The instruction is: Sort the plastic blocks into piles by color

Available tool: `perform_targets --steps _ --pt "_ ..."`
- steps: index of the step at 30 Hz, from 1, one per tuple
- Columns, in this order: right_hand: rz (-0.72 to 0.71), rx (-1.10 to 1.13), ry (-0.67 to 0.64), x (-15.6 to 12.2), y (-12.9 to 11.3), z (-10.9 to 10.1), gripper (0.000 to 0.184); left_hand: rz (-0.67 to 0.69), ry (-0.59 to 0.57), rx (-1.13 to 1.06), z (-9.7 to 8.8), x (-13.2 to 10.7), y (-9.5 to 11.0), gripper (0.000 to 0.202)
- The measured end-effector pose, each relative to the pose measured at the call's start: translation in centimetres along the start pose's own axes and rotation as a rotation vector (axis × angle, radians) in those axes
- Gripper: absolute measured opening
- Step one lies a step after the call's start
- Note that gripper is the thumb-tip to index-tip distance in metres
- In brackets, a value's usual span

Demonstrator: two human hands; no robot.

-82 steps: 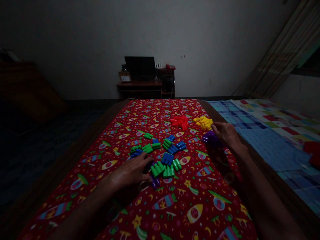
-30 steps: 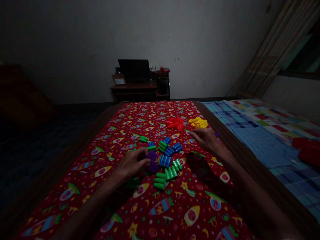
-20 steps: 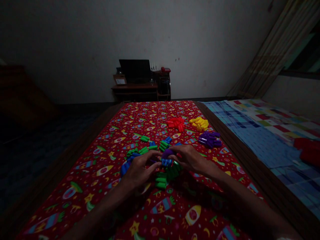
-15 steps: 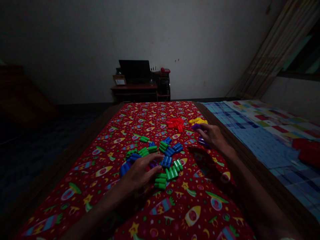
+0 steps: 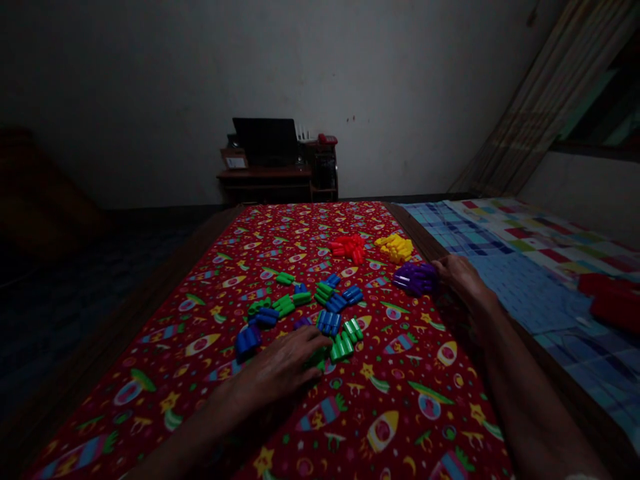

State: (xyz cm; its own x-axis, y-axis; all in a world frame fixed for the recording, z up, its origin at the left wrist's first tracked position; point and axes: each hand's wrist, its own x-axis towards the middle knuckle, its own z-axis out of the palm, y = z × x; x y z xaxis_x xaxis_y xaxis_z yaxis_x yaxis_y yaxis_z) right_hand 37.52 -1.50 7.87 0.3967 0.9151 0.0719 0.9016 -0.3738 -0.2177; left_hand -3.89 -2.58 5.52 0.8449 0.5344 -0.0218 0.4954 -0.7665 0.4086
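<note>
My left hand [image 5: 287, 360] reaches over the near side of the mixed pieces, thumb and fingers closed about a green plastic piece [image 5: 316, 360], mostly hidden under them. Beside it lie ribbed blue pieces [image 5: 329, 323], more green pieces [image 5: 342, 347] and a purple piece [image 5: 302, 323] partly behind the hand. Over on the right, my right hand [image 5: 460, 277] has its fingers bent together against the right edge of a purple pile [image 5: 414, 279], gripping a purple piece there; the fingertips are partly hidden.
A red pile [image 5: 348, 248] and a yellow pile [image 5: 395, 247] lie farther back on the red patterned cloth [image 5: 380, 427]. Right of the table is a bed with a blue checked cover [image 5: 540, 287]. A desk with a monitor [image 5: 266, 141] stands against the wall.
My right hand has moved right and brought its purple piece down to the purple pile. My left hand has come slightly nearer and closed over the green piece.
</note>
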Motion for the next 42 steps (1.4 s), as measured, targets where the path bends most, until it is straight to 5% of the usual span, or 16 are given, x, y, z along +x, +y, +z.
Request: perform_targets --steps 5,11,17,20,25,30,33,37,40,42 --pt "0.068 0.018 0.161 1.1 1.4 1.9 0.037 -0.021 0.04 0.024 -1.3 -0.3 0.1 0.032" --pt "-0.131 0.176 0.102 2.1 2.3 4.1 0.04 -0.046 0.176 -0.005 -2.2 -0.9 -3.9 0.043" --pt "-0.131 0.205 0.161 2.4 2.4 4.0 0.045 -0.224 0.308 -0.166 -3.6 0.3 -6.4 0.053" --pt "-0.142 0.179 0.218 2.1 1.9 3.7 0.044 -0.238 0.286 -0.14 -3.1 0.3 -6.8 0.048" --pt "-0.183 0.191 0.346 1.6 0.3 2.5 0.042 -0.07 0.263 0.143 -1.2 -0.1 -5.8 0.038" --pt "-0.283 0.25 0.454 0.2 -2.9 0.1 0.041 -0.017 0.158 0.218 -0.3 0.7 -3.8 0.037" --pt "-0.352 0.343 0.438 -2.1 -6.6 -0.7 0.038 -0.091 0.233 0.204 -0.9 0.9 -3.7 0.024" --pt "-0.734 0.584 0.135 -7.1 -12.7 0.8 0.029 -0.181 0.362 -0.109 -1.9 1.0 -2.8 0.035" --pt "-1.087 0.609 -0.024 -10.4 -16.0 2.9 0.03 -0.211 0.315 -0.438 -1.5 1.4 -1.5 0.04" --pt "-1.191 0.56 -0.047 -11.6 -16.9 3.8 0.03 -0.236 0.255 -0.621 -0.6 1.7 -1.0 0.045"
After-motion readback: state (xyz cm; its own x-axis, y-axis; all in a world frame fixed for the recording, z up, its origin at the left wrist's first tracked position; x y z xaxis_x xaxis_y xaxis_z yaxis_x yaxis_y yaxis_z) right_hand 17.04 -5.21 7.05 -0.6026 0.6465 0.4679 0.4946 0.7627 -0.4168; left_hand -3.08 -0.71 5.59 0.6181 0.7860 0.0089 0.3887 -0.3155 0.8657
